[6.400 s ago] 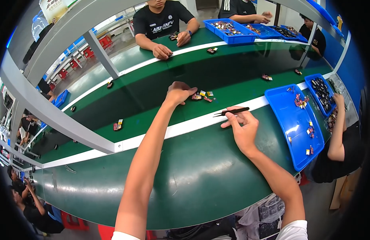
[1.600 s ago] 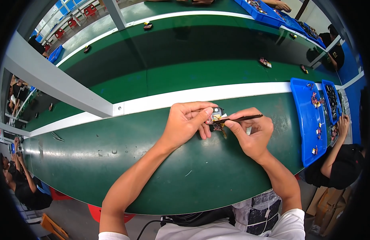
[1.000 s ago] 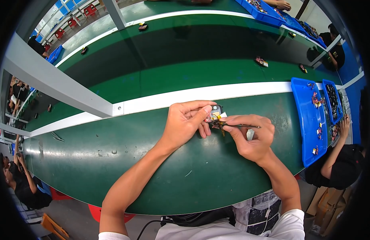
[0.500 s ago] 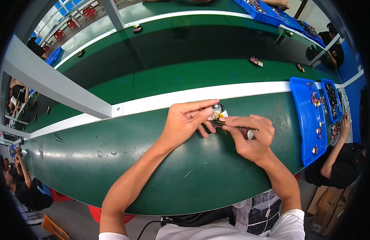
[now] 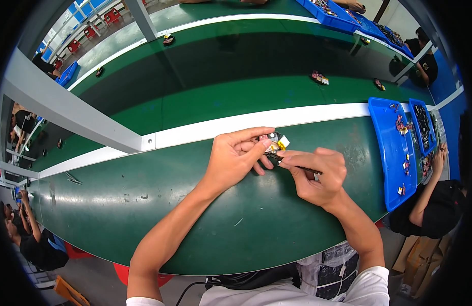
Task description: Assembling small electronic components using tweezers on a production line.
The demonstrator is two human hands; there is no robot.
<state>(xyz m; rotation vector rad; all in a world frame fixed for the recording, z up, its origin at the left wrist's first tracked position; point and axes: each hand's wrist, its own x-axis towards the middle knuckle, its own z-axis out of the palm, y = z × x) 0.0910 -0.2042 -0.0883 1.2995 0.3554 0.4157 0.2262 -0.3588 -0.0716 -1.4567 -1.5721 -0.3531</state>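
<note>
Above the green workbench (image 5: 205, 224), my left hand (image 5: 231, 158) grips a small electronic assembly with a black housing (image 5: 271, 137) between thumb and fingers. A yellow-and-white piece (image 5: 283, 143) sticks out on its right side. My right hand (image 5: 323, 176) pinches slim dark tweezers (image 5: 308, 169), whose tips reach the lower edge of the assembly beside my left thumb. My fingers partly cover the assembly, and what the tips touch is too small to make out.
A blue tray (image 5: 376, 109) with several small wired parts lies at the right, beside a smaller blue tray (image 5: 413, 107). A co-worker's hand (image 5: 440, 155) is near them. Beyond the white rail (image 5: 205, 125), a green conveyor belt (image 5: 220, 102) carries assemblies (image 5: 319, 77). A grey post (image 5: 72, 102) rises left.
The assemblies on the belt have shifted left. In my left hand the assembly has tilted slightly, showing more of its face, and the tweezers slope more steeply in my right hand.
</note>
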